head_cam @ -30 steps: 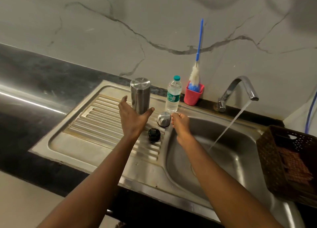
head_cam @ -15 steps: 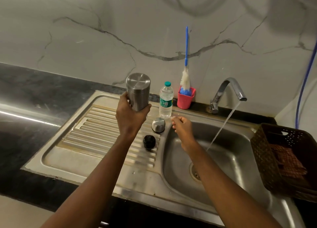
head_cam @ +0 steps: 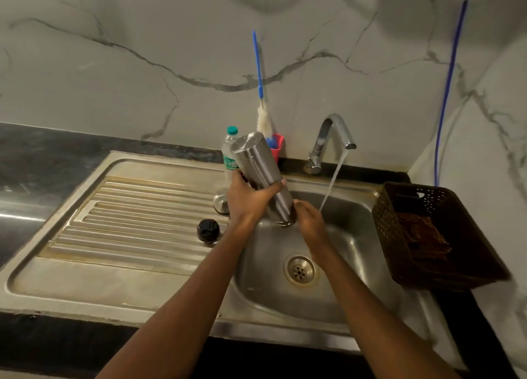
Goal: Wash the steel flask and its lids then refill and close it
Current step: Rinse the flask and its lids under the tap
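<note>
As the left hand [head_cam: 247, 202] grips it round the middle, thumb on the near side and fingers curled over the far side, the steel flask [head_cam: 260, 175] tilts steeply, its closed flat end up and away from those fingers and its lower end down past them over the sink basin [head_cam: 358, 237]. At that lower end the right hand [head_cam: 310, 222] touches the flask with bent fingers [head_cam: 298, 205]; whether they close round the neck is hidden by the hand itself. Just behind the left fingers a steel lid [head_cam: 221, 203] sits by the basin's edge, partly covered by the hand, and a black lid [head_cam: 209, 230] lies on the ribbed drainboard [head_cam: 137, 216] a little outward of the left wrist, both apart from the flask. Below the right fingers the basin drops open down to the drain [head_cam: 299, 270]. Just beyond the right fingers, away from the flask, a thin water stream [head_cam: 332, 182] falls from the tap [head_cam: 330, 139] without touching the flask. Behind the flask's raised end stand a plastic bottle [head_cam: 229, 150] and a red cup [head_cam: 279, 148] holding a blue-handled brush [head_cam: 258, 73]. Well outward of the right hand, a dark basket [head_cam: 427, 236] overhangs the basin's rim, and a blue hose [head_cam: 447, 79] runs down the wall.
</note>
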